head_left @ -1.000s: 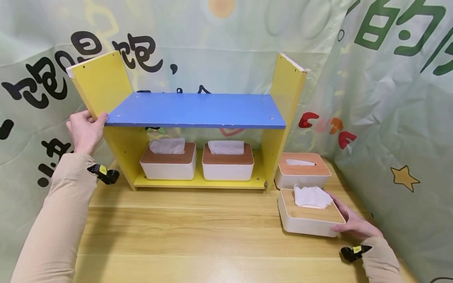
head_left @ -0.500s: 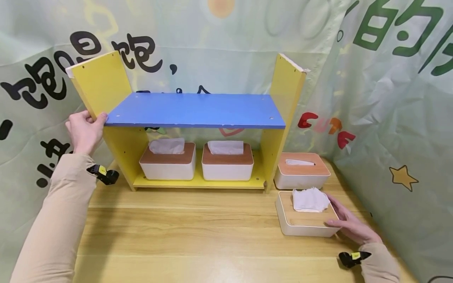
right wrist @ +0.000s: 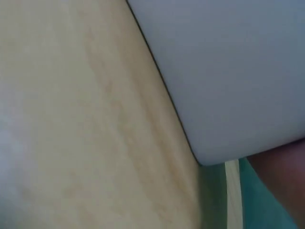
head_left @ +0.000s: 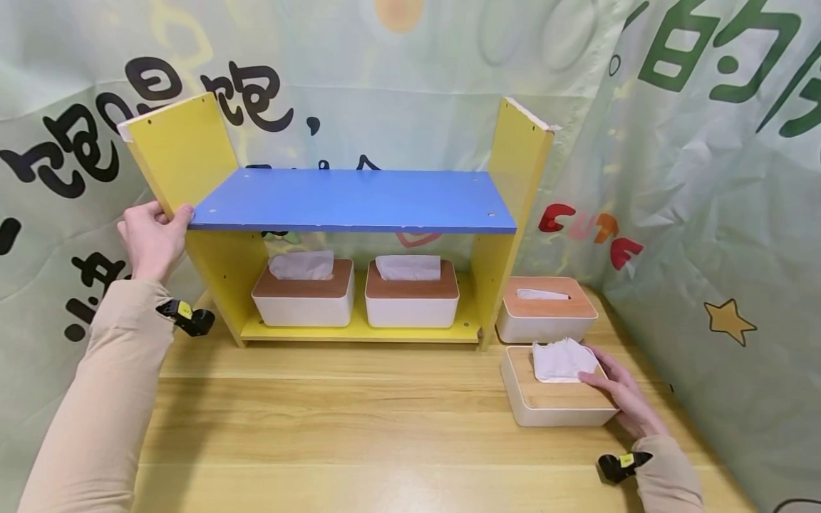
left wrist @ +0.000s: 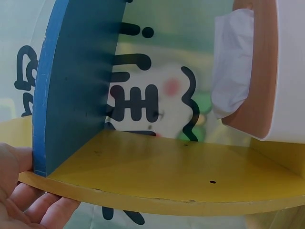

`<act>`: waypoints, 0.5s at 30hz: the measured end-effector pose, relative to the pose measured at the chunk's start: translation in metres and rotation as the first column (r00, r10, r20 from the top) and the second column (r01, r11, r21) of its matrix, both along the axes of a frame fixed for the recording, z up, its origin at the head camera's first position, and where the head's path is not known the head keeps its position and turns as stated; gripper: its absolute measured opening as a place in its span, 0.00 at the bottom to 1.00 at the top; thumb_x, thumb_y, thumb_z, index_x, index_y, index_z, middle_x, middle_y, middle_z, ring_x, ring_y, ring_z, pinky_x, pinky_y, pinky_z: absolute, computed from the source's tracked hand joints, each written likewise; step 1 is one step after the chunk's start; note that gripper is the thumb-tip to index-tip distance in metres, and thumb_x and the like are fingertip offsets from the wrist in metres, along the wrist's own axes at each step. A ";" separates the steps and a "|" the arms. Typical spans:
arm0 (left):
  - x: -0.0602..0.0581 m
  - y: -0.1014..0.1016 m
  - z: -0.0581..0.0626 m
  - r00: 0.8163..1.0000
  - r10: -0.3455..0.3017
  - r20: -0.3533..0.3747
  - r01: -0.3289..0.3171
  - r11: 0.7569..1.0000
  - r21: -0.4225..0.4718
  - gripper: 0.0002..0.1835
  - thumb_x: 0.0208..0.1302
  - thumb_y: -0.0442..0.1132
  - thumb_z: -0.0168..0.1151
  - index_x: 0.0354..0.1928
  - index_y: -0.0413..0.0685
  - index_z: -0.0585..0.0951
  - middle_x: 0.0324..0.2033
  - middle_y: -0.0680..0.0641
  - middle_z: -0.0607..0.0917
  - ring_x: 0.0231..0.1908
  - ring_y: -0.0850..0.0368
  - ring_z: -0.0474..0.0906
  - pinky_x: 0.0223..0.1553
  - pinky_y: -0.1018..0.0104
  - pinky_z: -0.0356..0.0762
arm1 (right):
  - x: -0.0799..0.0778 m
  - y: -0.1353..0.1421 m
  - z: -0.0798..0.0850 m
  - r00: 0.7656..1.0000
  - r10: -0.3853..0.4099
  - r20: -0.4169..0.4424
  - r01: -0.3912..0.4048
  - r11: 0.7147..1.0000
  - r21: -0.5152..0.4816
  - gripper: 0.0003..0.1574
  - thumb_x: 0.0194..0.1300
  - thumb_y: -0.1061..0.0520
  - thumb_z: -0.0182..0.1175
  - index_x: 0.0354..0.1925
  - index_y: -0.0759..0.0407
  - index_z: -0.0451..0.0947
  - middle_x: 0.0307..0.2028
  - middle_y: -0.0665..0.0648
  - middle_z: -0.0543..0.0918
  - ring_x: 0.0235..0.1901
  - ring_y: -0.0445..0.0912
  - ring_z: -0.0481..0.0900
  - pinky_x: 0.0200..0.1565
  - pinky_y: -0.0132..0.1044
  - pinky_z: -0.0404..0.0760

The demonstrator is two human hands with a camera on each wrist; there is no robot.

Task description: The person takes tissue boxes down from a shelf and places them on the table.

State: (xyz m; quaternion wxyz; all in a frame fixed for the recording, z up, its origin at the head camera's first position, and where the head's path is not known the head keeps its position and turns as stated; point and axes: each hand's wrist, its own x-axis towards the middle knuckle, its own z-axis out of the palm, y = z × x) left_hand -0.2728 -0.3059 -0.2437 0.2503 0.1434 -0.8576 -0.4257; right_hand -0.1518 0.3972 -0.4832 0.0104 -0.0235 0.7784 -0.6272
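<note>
In the head view my left hand [head_left: 152, 242] grips the left side panel of a yellow and blue shelf unit [head_left: 359, 199]. Its thumb lies at the front corner of the blue board; the left wrist view has the fingers [left wrist: 57, 212] wrapped behind the yellow panel. At the front right my right hand [head_left: 627, 405] holds a white tissue box [head_left: 564, 417] with a wooden lid by its right end. The thumb rests on the lid beside the raised tissue, the other fingers along the far right edge. In the right wrist view the box's smooth wall [right wrist: 233, 76] stands over the tabletop.
Two tissue boxes, a left one [head_left: 304, 311] and a right one [head_left: 412, 313], sit side by side on the yellow bottom shelf. Another tissue box [head_left: 545, 329] stands against the unit's right side, behind the held one. Printed cloth [head_left: 693, 214] hangs behind and to the right.
The right-hand tissue box has shifted slightly left and turned a little. My right thumb has moved from its front corner onto the lid near the tissue. The left hand keeps its grip.
</note>
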 end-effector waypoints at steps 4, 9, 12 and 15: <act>0.000 0.001 0.000 1.000 0.000 0.002 0.000 1.000 0.001 0.30 0.69 0.56 0.56 0.61 0.38 0.80 0.07 0.84 0.64 0.60 0.50 0.59 0.70 0.53 0.55 | -0.001 0.004 0.000 1.000 0.004 -0.013 -0.005 1.000 -0.008 0.44 0.76 0.60 0.52 0.79 0.66 0.42 0.73 0.37 0.56 0.57 0.12 0.57 0.54 0.12 0.60; 0.000 0.000 0.001 1.000 -0.005 0.004 0.005 1.000 0.010 0.31 0.69 0.56 0.57 0.62 0.39 0.79 0.07 0.83 0.64 0.61 0.50 0.58 0.71 0.53 0.54 | -0.003 0.008 -0.001 0.999 0.000 -0.033 0.000 1.000 -0.014 0.44 0.76 0.60 0.52 0.79 0.67 0.43 0.73 0.38 0.56 0.56 0.12 0.58 0.54 0.12 0.60; 0.000 0.000 0.001 1.000 -0.009 0.010 0.009 1.000 0.019 0.31 0.69 0.57 0.57 0.62 0.39 0.79 0.07 0.83 0.64 0.62 0.49 0.57 0.71 0.53 0.54 | -0.005 0.010 -0.002 0.999 0.000 -0.038 -0.001 0.999 -0.036 0.42 0.76 0.61 0.51 0.79 0.64 0.45 0.71 0.35 0.58 0.56 0.13 0.59 0.54 0.12 0.60; -0.001 0.000 0.000 1.000 -0.006 0.012 0.005 1.000 0.021 0.31 0.69 0.57 0.56 0.62 0.39 0.80 0.07 0.83 0.65 0.62 0.49 0.57 0.71 0.54 0.54 | -0.006 0.013 -0.002 0.999 0.005 -0.040 -0.006 0.999 -0.033 0.41 0.76 0.61 0.51 0.79 0.62 0.46 0.71 0.35 0.57 0.57 0.13 0.57 0.54 0.12 0.60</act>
